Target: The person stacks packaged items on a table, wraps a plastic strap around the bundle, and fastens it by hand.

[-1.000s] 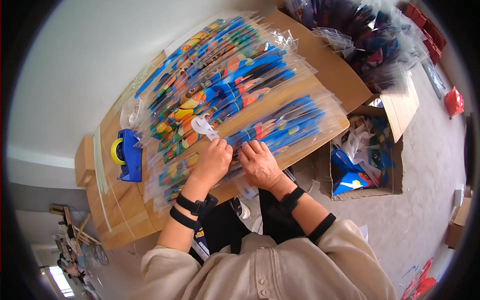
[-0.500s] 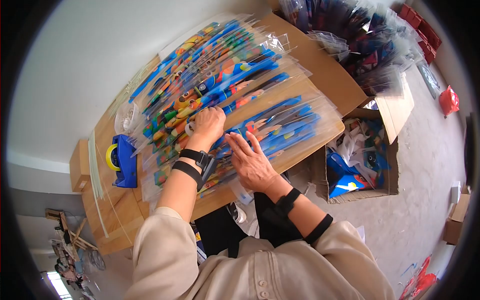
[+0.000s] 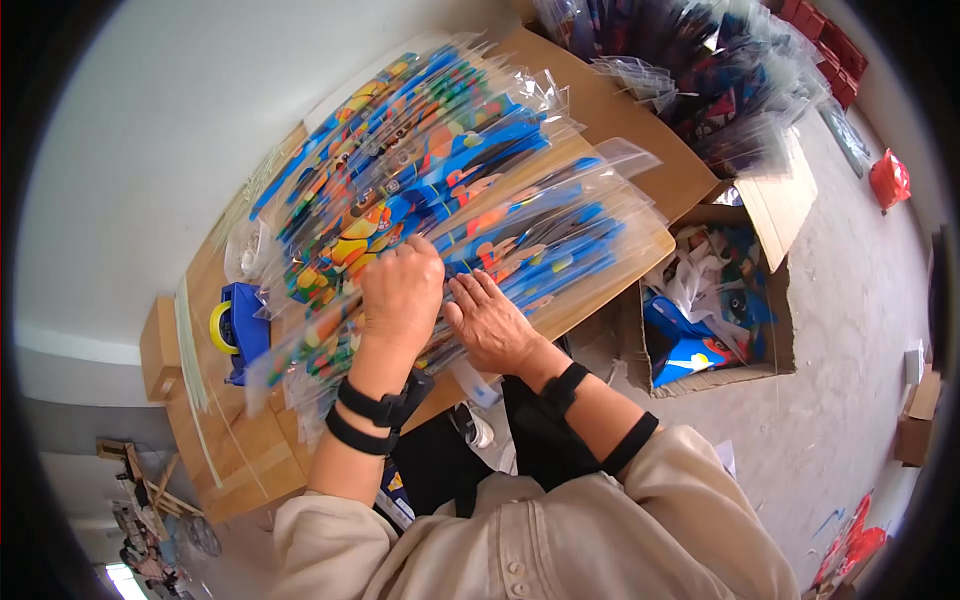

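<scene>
Rows of long, clear plastic sleeves [image 3: 400, 185] with folded, brightly printed cartoon material inside overlap across the wooden table. My left hand [image 3: 403, 290] is closed in a fist on one such plastic-sleeved packet [image 3: 475, 225], which lies slanted over the others and looks blurred by motion. Its gripped part is hidden under my fingers. Just to the right, my right hand [image 3: 492, 325] lies with fingers extended on the nearer pile of blue-printed sleeves [image 3: 560, 260], touching their near ends.
A blue tape dispenser [image 3: 243, 332] with yellow tape stands left on the wooden table [image 3: 245, 440], near pale thin strips [image 3: 190, 350] and a clear tub [image 3: 246, 250]. Right of the table, an open carton [image 3: 725, 375] holds printed material. More sleeved packets [image 3: 700, 80] are heaped behind.
My left hand has moved slightly down and toward me, and a sleeved packet now slants across the pile with it. My right hand stays beside it on the sleeves. The view has shifted slightly.
</scene>
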`<state>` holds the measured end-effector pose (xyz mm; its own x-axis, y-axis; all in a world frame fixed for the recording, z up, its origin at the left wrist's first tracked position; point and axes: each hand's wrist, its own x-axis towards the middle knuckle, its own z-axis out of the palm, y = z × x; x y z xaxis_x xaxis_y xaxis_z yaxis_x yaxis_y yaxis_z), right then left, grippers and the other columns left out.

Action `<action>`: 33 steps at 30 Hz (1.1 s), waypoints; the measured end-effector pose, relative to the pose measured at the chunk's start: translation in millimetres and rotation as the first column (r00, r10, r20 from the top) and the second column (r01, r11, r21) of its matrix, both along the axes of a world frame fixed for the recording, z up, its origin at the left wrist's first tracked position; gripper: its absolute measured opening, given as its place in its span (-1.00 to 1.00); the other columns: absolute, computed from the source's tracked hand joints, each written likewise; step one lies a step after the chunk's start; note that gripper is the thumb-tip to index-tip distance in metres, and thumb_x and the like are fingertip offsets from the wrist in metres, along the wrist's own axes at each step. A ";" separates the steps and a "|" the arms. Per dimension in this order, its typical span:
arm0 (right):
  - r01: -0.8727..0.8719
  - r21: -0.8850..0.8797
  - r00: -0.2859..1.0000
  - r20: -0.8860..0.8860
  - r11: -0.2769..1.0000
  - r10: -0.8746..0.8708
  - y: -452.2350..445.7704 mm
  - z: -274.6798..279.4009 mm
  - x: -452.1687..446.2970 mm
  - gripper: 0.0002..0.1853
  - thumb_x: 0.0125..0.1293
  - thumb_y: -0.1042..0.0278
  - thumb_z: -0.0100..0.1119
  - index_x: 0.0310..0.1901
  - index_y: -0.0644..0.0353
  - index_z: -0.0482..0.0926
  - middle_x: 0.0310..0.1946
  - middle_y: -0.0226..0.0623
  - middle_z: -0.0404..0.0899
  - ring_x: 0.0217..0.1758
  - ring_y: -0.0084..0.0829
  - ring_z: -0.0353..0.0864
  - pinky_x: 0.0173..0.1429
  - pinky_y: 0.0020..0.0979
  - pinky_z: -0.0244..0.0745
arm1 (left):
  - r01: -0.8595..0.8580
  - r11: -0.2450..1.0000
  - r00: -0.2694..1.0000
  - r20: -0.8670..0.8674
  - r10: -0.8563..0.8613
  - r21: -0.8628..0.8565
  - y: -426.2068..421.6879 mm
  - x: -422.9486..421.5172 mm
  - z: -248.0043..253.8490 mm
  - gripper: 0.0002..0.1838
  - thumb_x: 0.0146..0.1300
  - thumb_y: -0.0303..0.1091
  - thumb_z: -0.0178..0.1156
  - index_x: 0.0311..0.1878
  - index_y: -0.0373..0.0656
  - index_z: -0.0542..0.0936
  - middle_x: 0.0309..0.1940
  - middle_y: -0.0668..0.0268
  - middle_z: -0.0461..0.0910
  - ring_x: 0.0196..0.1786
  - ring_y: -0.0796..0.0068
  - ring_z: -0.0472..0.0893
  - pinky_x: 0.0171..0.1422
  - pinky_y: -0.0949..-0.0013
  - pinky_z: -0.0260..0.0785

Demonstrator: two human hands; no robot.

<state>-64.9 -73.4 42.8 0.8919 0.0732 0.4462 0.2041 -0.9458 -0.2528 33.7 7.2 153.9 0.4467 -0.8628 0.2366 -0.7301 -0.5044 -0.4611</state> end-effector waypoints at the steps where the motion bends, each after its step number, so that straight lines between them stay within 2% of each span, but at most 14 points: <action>1: 0.004 -0.002 1.000 0.000 1.000 -0.004 -1.4 -0.1 -0.7 -0.64 0.12 0.35 0.03 -0.08 0.42 0.46 0.12 0.23 0.49 0.31 0.08 0.41 0.48 0.02 0.11 | -0.026 1.000 0.996 -0.087 0.025 -0.015 5.0 8.9 -21.7 -0.94 0.14 -0.43 0.13 -0.37 -0.19 0.54 -0.53 0.24 0.63 -0.42 0.32 0.69 -0.35 0.30 0.54; 6: -0.097 0.177 0.995 0.038 0.979 0.092 -5.4 3.5 -3.0 -0.63 0.03 0.41 0.11 -0.11 0.41 0.43 0.11 0.12 0.48 0.29 0.03 0.39 0.46 -0.03 0.16 | -0.041 0.996 0.894 -0.443 0.073 0.082 20.9 17.1 -64.8 -0.89 0.15 -0.44 0.13 -0.32 -0.29 0.53 -0.42 0.08 0.65 -0.30 0.09 0.68 -0.19 0.17 0.55; 9: -0.117 0.245 0.993 0.052 0.963 0.107 -6.7 12.4 -9.7 -0.54 0.00 0.42 0.12 -0.01 0.39 0.42 0.21 0.09 0.38 0.34 0.01 0.32 0.48 -0.03 0.11 | 0.022 0.998 0.702 -0.712 0.023 0.054 30.7 23.6 -56.9 -0.73 0.08 -0.45 0.15 -0.17 -0.43 0.48 -0.08 -0.24 0.58 0.04 -0.10 0.57 0.14 0.09 0.44; 12: -0.033 0.163 0.991 0.132 0.986 0.011 -4.0 10.6 -4.1 -0.29 -0.12 0.41 0.18 0.20 0.39 0.36 0.29 0.07 0.30 0.39 0.01 0.27 0.55 0.02 -0.03 | 0.165 0.981 0.590 -0.807 -0.019 0.097 41.6 46.3 -58.6 -0.63 0.08 -0.42 0.16 -0.06 -0.44 0.49 -0.09 -0.21 0.55 0.01 -0.11 0.56 0.06 0.03 0.42; 13: -0.002 0.122 1.000 0.029 0.993 -0.002 -5.8 10.6 -2.4 -0.22 -0.11 0.32 0.23 0.25 0.40 0.32 0.30 0.08 0.30 0.42 0.00 0.25 0.57 0.01 -0.10 | 0.140 0.953 0.501 -0.849 0.168 0.270 33.9 49.4 -40.0 -0.57 0.09 -0.38 0.17 0.03 -0.39 0.51 -0.06 -0.16 0.56 0.03 -0.09 0.57 0.07 0.09 0.44; 16: 0.025 0.065 0.993 -0.117 0.998 -0.017 -8.8 10.1 2.2 -0.08 -0.20 0.15 0.35 0.28 0.40 0.33 0.30 0.08 0.32 0.44 -0.04 0.24 0.58 0.05 -0.18 | -0.004 0.986 0.403 -0.902 0.154 0.167 25.8 71.4 -22.4 -0.61 0.12 -0.35 0.17 0.00 -0.34 0.54 -0.06 -0.12 0.57 0.03 -0.09 0.57 0.04 0.11 0.44; 18: 0.002 0.098 0.984 -0.179 0.995 0.015 -10.4 11.9 2.6 -0.04 -0.23 0.09 0.39 0.29 0.37 0.34 0.30 0.07 0.33 0.44 -0.05 0.24 0.58 0.06 -0.17 | -0.129 0.992 0.496 -0.866 0.055 -0.011 22.8 87.6 -38.6 -0.64 0.11 -0.31 0.27 -0.07 -0.31 0.55 -0.11 -0.06 0.59 -0.04 -0.07 0.59 0.02 0.10 0.45; 20: 0.006 0.091 0.982 -0.189 0.996 0.011 -10.3 13.9 1.8 -0.03 -0.23 0.08 0.40 0.30 0.36 0.34 0.30 0.07 0.33 0.45 -0.06 0.23 0.58 0.06 -0.17 | -0.122 0.979 0.835 -0.550 0.013 -0.162 11.4 88.6 -39.8 -0.66 0.15 -0.24 0.28 -0.16 -0.36 0.57 -0.02 -0.05 0.60 0.04 -0.09 0.57 0.13 0.08 0.43; 21: 0.008 0.086 0.980 -0.199 0.996 0.009 -10.2 14.4 0.9 -0.02 -0.23 0.06 0.42 0.31 0.34 0.34 0.31 0.06 0.33 0.45 -0.06 0.22 0.58 0.05 -0.17 | 0.009 0.964 0.949 -0.301 -0.091 -0.265 10.2 95.6 -59.2 -0.71 0.05 -0.33 0.38 -0.23 -0.26 0.53 -0.23 0.11 0.57 -0.03 0.05 0.56 0.00 0.06 0.41; 24: 0.018 0.076 0.982 -0.189 0.997 -0.003 -9.4 11.7 0.6 0.02 -0.27 0.03 0.47 0.32 0.29 0.32 0.30 -0.01 0.32 0.45 -0.08 0.22 0.58 0.05 -0.16 | 0.035 0.994 0.958 -0.280 -0.064 -0.107 7.5 103.0 -77.0 -0.79 0.04 -0.40 0.33 -0.30 -0.22 0.51 -0.27 0.16 0.53 -0.05 0.07 0.53 -0.03 0.07 0.39; 28: 0.027 0.071 0.977 -0.211 0.997 -0.011 -9.4 12.5 1.1 0.03 -0.27 0.02 0.48 0.32 0.28 0.32 0.31 -0.02 0.31 0.46 -0.09 0.20 0.58 0.04 -0.16 | 0.102 0.969 0.975 -0.169 -0.142 -0.225 7.7 99.8 -60.3 -0.97 0.03 -0.44 0.20 -0.45 -0.16 0.56 -0.27 0.24 0.50 -0.06 0.18 0.47 -0.04 0.07 0.30; 29: 0.027 0.072 0.976 -0.216 0.997 -0.011 -9.6 13.4 0.8 0.03 -0.27 0.01 0.48 0.33 0.27 0.32 0.32 -0.02 0.30 0.46 -0.09 0.20 0.59 0.03 -0.17 | -0.012 0.983 0.955 -0.293 -0.043 -0.184 7.1 94.1 -48.9 -0.94 0.04 -0.43 0.25 -0.48 -0.17 0.58 -0.06 0.14 0.54 0.18 0.11 0.41 0.14 -0.05 0.27; 32: 0.026 0.079 0.973 -0.229 0.997 -0.007 -9.5 14.3 0.5 0.04 -0.26 0.01 0.48 0.33 0.27 0.31 0.32 -0.02 0.30 0.47 -0.09 0.19 0.59 0.02 -0.18 | 0.000 0.957 0.965 -0.252 -0.077 -0.290 12.5 97.2 -45.9 -0.95 0.04 -0.43 0.31 -0.43 -0.16 0.63 0.27 0.03 0.41 0.42 0.01 0.24 0.32 -0.18 0.16; 33: 0.027 0.083 0.972 -0.234 0.996 -0.007 -9.6 14.6 0.8 0.04 -0.25 0.01 0.49 0.34 0.27 0.30 0.33 -0.02 0.29 0.47 -0.09 0.19 0.59 0.02 -0.18 | -0.140 0.967 0.892 -0.451 0.029 -0.215 13.0 103.5 -48.8 -0.87 -0.01 -0.38 0.41 -0.38 -0.11 0.66 0.46 0.01 0.21 0.53 -0.04 0.07 0.42 -0.28 0.01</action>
